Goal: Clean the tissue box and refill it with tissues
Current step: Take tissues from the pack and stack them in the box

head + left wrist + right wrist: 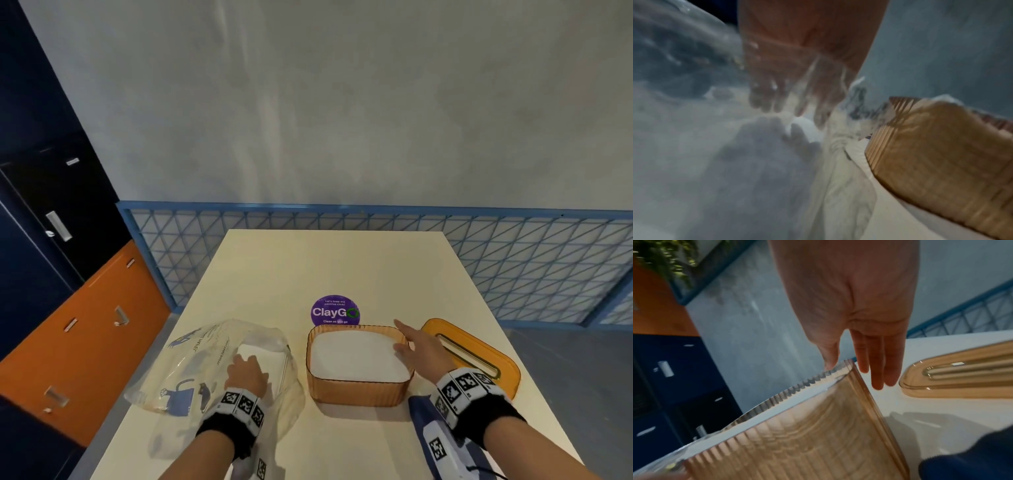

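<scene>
The ribbed orange tissue box [358,392] stands without its lid at the table's centre, with a stack of white tissues [356,356] inside. Its orange lid [479,356] lies flat to the right. My right hand [402,337] is over the box's right wall with straight fingers; in the right wrist view the right hand [859,363] has its thumb on the inner side of the box [818,434] corner and its fingers outside. My left hand [246,368] is in the clear plastic tissue bag [205,370], its blurred fingertips [766,104] near white tissues [805,128].
A purple round sticker [335,311] is on the cream table [308,267] behind the box. A blue mesh railing [513,260] runs past the far edge. Orange and dark blue cabinets [85,325] stand at the left.
</scene>
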Tool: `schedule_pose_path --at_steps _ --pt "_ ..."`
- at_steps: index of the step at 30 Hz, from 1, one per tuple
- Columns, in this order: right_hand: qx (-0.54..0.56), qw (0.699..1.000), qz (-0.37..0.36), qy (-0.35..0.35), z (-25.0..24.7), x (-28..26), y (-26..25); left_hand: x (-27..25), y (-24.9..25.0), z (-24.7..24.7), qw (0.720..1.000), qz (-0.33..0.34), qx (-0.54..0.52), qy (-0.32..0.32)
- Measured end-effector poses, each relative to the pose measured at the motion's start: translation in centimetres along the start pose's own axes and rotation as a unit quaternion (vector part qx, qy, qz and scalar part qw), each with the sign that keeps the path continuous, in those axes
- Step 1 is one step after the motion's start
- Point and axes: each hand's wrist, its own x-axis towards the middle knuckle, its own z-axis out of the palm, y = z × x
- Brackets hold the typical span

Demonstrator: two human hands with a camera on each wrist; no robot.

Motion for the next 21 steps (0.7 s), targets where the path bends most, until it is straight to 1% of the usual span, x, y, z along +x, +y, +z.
schedule_pose_path --at_steps 2,6,9,18,21 --pt "0.029 0.999 0.019 -0.014 0.4 0.2 0.5 0.0 0.3 0.7 0.999 -0.006 0.039 -0.034" --pt "0.063 0.997 0.036 -0.013 0.9 0.8 1.4 0.2 1.1 1.9 0.996 -0.027 0.083 -0.026" --pt "0.090 0.994 0.053 -0.007 1.2 1.2 1.7 0.1 1.6 2.4 0.996 -0.049 0.074 -0.019" --pt "0.092 0.993 0.067 -0.014 1.2 1.1 1.5 -0.4 1.9 2.2 0.994 -0.051 0.092 -0.017" --pt "0.082 0.994 0.067 -0.017 1.2 1.2 1.5 -0.3 1.6 2.2 0.996 -0.043 0.075 -0.021"
